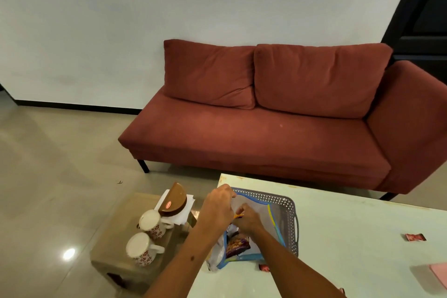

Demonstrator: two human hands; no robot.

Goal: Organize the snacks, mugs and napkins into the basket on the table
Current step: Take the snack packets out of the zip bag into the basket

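A grey perforated basket [289,213] stands on the pale table [350,237] near its left edge. A clear zip bag [264,215] with blue and yellow edges lies in it, with a purple snack packet [237,244] at its near end. My left hand [217,208] grips the bag's far left corner. My right hand [248,219] pinches a small orange-yellow packet [239,215] over the bag. Two white mugs with red flowers [151,222] [141,248] stand on a low side table [116,237], beside white napkins [181,215] in a brown holder [174,201].
A red wrapper [415,237] lies on the table to the right, another [264,268] near the basket's front, and a pink object [439,274] sits at the right edge. A rust-red sofa [266,133] stands behind the table on a glossy floor.
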